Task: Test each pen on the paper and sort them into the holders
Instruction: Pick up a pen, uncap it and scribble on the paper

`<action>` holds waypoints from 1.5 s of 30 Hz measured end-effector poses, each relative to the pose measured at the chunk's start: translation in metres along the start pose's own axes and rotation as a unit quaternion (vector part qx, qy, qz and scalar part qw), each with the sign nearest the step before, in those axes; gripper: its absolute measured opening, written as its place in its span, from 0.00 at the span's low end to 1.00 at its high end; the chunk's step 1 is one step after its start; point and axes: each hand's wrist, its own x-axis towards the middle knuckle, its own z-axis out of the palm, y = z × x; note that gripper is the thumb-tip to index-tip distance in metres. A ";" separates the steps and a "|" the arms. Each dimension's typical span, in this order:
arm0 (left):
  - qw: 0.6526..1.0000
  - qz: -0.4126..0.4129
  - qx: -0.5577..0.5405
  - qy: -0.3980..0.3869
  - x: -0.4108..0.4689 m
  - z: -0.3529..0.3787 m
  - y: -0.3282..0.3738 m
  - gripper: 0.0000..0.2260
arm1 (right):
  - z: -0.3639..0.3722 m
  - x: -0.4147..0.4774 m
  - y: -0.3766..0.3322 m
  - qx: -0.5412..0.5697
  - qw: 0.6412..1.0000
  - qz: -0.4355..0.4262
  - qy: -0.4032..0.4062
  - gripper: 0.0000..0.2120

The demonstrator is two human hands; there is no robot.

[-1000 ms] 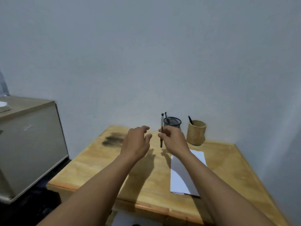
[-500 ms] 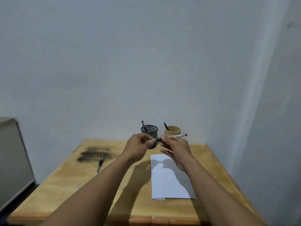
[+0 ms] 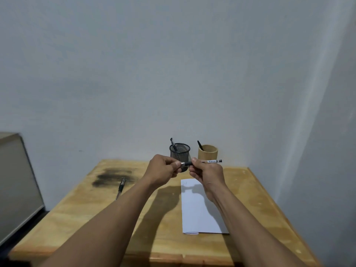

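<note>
Both my hands are up over the wooden table (image 3: 250, 189): left hand (image 3: 163, 170) pinching the black end of a clear-barrelled pen (image 3: 211, 161), right hand (image 3: 207, 173) gripping its middle, level before the black mesh holder (image 3: 179, 150).

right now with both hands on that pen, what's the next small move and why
Likely draw the left hand leftward to uncap the pen. Its fingers pinch the pen's dark end while the right hand grips the barrel, holding it level in the air, and the paper lies below, ready for the test stroke.
</note>
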 end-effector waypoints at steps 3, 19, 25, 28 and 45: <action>0.998 0.013 0.054 0.019 0.005 -0.005 -0.008 0.12 | 0.000 0.002 0.003 0.025 0.999 0.019 0.024 0.05; 0.961 -0.062 0.242 0.117 0.049 0.007 -0.072 0.05 | -0.038 0.015 0.047 -0.150 0.984 0.009 0.100 0.10; 0.921 -0.085 0.355 0.133 0.060 0.035 -0.081 0.08 | -0.041 0.017 0.051 -0.166 0.981 0.003 0.099 0.09; 0.923 -0.089 0.348 0.139 0.060 0.038 -0.080 0.12 | -0.040 0.018 0.055 -0.190 0.978 -0.007 0.090 0.08; 0.853 0.005 0.507 -0.126 -0.019 0.010 -0.088 0.29 | -0.033 0.003 0.046 -0.303 0.952 -0.043 0.026 0.06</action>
